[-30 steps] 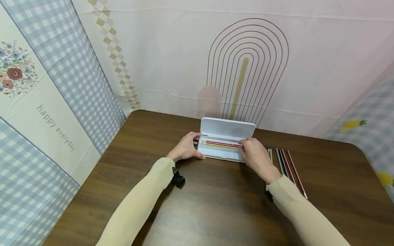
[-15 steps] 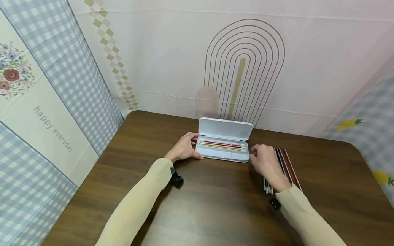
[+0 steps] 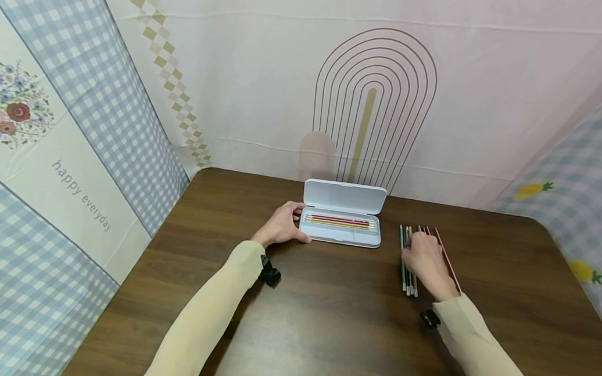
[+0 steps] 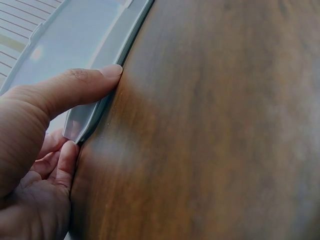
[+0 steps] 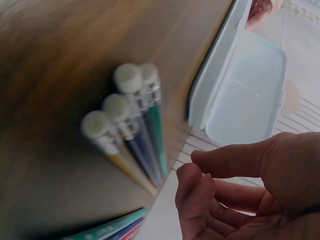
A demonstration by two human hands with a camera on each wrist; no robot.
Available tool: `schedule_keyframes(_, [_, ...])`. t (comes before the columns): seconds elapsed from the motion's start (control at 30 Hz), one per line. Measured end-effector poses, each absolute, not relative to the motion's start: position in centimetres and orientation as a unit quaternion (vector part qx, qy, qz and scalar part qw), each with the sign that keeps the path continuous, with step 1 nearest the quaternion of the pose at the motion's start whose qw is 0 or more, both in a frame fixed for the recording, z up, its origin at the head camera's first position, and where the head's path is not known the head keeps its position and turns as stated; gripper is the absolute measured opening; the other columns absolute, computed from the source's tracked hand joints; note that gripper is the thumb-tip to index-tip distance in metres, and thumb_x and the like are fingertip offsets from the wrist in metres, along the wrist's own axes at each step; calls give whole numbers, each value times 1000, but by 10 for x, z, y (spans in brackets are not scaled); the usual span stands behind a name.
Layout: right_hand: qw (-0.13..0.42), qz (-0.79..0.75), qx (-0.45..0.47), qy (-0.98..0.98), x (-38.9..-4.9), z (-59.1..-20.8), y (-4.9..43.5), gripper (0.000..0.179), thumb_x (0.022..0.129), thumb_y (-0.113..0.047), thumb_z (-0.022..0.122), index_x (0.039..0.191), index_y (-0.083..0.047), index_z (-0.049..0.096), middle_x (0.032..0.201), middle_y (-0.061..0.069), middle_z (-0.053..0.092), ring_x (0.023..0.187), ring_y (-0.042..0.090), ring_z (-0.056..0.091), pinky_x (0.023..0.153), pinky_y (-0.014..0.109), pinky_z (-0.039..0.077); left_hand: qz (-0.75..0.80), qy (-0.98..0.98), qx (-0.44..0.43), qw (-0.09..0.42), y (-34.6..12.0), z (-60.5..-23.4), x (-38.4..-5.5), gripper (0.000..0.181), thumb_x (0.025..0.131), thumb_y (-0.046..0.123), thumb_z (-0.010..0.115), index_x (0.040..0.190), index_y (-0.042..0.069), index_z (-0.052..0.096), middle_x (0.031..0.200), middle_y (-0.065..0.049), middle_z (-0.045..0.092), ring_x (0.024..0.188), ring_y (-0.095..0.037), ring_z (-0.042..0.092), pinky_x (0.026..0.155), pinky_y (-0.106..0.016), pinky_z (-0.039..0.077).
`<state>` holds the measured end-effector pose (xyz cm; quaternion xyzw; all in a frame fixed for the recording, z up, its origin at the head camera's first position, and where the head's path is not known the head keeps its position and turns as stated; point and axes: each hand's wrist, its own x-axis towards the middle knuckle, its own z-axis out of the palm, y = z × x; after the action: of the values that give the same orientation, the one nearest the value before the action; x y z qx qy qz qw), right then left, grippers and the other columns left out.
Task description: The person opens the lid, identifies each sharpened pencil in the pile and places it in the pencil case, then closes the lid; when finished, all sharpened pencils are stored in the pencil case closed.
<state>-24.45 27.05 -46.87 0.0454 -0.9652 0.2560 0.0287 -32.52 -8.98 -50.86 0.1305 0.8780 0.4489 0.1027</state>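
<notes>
L grip (image 3: pixel 281 225) holds open case (image 3: pixel 326 232); R grip (image 3: pixel 425 258) over pencils (image 3: pixel 403 279) on tbl (image 3: pixel 324 312).

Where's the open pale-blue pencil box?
In the head view, the open pale-blue plastic pencil box sits far back on the brown table, the left hand gripping its left end and loose coloured pencils to its right.

The right hand (image 3: pixel 426 258) partly hides pencils (image 3: pixel 404 274) under its fingers; eraser ends (image 5: pixel 117 107) apart from these blur. Past the left hand's (image 3: pixel 281 224) thumb, the case (image 4: pixel 75 45) is cut off.
</notes>
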Motion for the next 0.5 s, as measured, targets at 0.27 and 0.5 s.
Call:
schedule_keyframes(0.27, [-24, 214, 7, -977, -238, -464, 270, 43, 84, 6, 53, 56, -21, 33, 56, -8, 28, 54, 13, 34, 54, 28, 30, 445, 880, 133, 101, -90, -508, -325, 96, 75, 15, 99, 158, 1, 51, 150, -18, 58, 136, -33, 59, 120, -46, 51])
schedule_keyframes(0.5, [-31, 219, -6, -975, -238, -468, 274, 42, 85, 8, 50, 57, -19, 34, 55, -6, 29, 51, 14, 35, 52, 27, 31, 442, 881, 135, 100, -90, -509, -325, 96, 75, 15, 99, 157, 1, 51, 150, -18, 58, 136, -33, 59, 120, -46, 51])
